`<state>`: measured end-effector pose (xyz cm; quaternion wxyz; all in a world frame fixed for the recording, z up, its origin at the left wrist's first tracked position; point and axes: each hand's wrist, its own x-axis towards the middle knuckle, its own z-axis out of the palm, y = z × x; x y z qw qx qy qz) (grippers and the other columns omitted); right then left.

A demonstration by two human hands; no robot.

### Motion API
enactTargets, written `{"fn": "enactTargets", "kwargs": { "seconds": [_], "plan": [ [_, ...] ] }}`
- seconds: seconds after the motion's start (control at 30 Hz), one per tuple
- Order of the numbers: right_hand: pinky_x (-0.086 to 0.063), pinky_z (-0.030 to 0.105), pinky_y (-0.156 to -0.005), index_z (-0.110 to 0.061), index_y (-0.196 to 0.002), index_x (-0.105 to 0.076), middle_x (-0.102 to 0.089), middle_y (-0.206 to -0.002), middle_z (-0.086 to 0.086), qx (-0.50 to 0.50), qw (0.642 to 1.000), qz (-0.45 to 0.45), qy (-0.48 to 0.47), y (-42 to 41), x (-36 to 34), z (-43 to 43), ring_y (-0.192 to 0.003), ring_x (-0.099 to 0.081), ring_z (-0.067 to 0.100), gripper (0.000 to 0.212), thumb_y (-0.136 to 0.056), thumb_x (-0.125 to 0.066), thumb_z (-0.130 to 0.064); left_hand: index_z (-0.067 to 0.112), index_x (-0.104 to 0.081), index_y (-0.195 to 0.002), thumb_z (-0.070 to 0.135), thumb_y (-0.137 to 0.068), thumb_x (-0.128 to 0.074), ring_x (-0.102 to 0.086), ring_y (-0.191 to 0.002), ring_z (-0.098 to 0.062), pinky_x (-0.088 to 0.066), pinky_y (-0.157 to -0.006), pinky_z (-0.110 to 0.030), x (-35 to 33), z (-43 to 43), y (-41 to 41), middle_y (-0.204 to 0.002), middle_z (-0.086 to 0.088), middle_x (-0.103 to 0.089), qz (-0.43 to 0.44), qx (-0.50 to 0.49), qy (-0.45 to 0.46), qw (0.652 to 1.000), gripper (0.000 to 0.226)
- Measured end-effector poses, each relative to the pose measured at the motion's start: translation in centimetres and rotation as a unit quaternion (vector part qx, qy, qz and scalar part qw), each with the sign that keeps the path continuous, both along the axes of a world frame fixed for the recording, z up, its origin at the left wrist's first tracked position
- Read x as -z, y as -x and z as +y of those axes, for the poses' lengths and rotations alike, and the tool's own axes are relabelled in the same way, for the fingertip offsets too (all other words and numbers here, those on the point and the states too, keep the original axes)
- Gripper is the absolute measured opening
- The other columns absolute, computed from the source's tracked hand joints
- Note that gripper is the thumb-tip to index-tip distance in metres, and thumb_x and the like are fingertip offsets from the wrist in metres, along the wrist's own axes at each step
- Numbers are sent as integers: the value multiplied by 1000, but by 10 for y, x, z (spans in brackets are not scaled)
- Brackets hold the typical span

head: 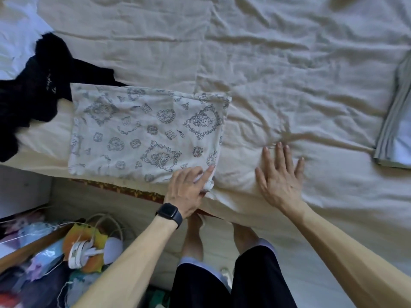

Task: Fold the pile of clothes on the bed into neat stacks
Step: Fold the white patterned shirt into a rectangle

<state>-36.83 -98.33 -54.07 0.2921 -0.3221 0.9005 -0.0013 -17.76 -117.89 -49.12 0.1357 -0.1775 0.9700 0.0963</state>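
One printed cloth (144, 130), long axis 9–3; left hand (189, 187) pinches its 5 o'clock corner, right hand (280, 181) flat, released, on bed (289, 63). One black garment (33, 90) at 10.

The folded cream cloth printed with grey hearts and frames (142, 130) looks like thin, soft, matt cotton. Beneath it, the cream bed sheet (289, 63) is matt woven cloth, heavily creased. Left of the printed cloth, the black garment (44, 85) is fuzzy and knit-like. Far to its right, a folded grey-striped cloth (398, 121) has a smoother, faintly shiny face. Just below it, a black wristwatch (169, 213) looks matt.
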Motion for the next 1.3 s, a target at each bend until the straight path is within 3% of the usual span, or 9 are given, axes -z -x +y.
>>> {"fn": "enactTargets", "kwargs": {
  "seconds": [0.2, 0.37, 0.5, 0.57, 0.73, 0.93, 1.1, 1.17, 1.3],
  "plan": [
    [-25, 45, -120, -14, -152, -40, -40, -159, 10, 117, 971, -150, 142, -9, -54, -59, -149, -31, 27, 64, -100, -50, -50, 17, -66, -96, 30, -98, -61, -47, -60, -6, -36, -60, -29, -48, -8, 0, -71, 10, -55, 156, -470, -134, 859, 14],
    [-42, 32, -76, -12, -99, -62, -58, -92, 6, 376, 792, -430, 218, 0, -75, -162, -87, -55, 21, 39, -97, -60, -51, 4, -56, -82, 37, -97, -62, -43, -60, -15, -38, -59, -33, -70, -33, 0, -68, -7, -50, 160, -591, -229, 757, 37],
    [-47, 34, -72, -15, -116, -59, -58, -95, 3, 448, 695, -526, 198, 12, -65, -207, -78, -56, 18, 45, -93, -65, -53, 25, -67, -87, 36, -94, -67, -54, -73, -12, -45, -62, -20, -74, -39, -2, -83, -9, -63, 170, -577, -277, 749, 14],
    [-52, 39, -78, -13, -119, -60, -62, -104, 6, 448, 710, -508, 191, 14, -55, -222, -89, -62, 24, 47, -91, -70, -49, 38, -67, -87, 36, -92, -69, -54, -69, -6, -45, -60, -13, -74, -41, -3, -80, -4, -63, 172, -569, -286, 752, 5],
    [-60, 42, -65, -10, -78, -54, -60, -76, 12, 456, 753, -442, 172, 11, -35, -240, -66, -63, 24, 21, -89, -72, -8, 14, -73, -106, 36, -89, -72, -58, -66, -16, -50, -70, -30, -71, -43, -14, -71, -17, -65, 180, -571, -320, 734, 28],
    [-64, 43, -66, -9, -81, -57, -68, -95, 17, 433, 809, -366, 155, 9, -34, -257, -76, -70, 27, 14, -87, -68, -3, 19, -75, -95, 45, -79, -74, -69, -85, -23, -57, -89, -47, -69, -67, -31, -79, 0, -71, 183, -595, -373, 688, 30],
    [-64, 38, -63, -3, -87, -63, -69, -92, 18, 439, 819, -332, 159, 0, -42, -288, -77, -73, 26, 7, -88, -68, 2, 22, -75, -86, 41, -79, -74, -64, -74, -24, -55, -83, -53, -69, -101, -46, -67, 1, -66, 193, -580, -411, 677, 20],
    [-64, 44, -71, 0, -88, -66, -72, -95, 17, 409, 865, -255, 137, -2, -46, -303, -81, -75, 27, 5, -86, -68, -3, 21, -74, -85, 43, -79, -70, -67, -78, -26, -56, -80, -47, -63, -119, -58, -69, -4, -67, 190, -580, -414, 676, 23],
    [-64, 50, -68, -3, -85, -68, -70, -77, 12, 388, 891, -197, 131, -31, -59, -344, -70, -75, 28, 11, -81, -67, -13, 37, -63, -77, 42, -84, -66, -59, -66, 11, -45, -59, -9, -53, -165, -92, -68, 26, -66, 197, -590, -372, 689, 10]
  ]
}}
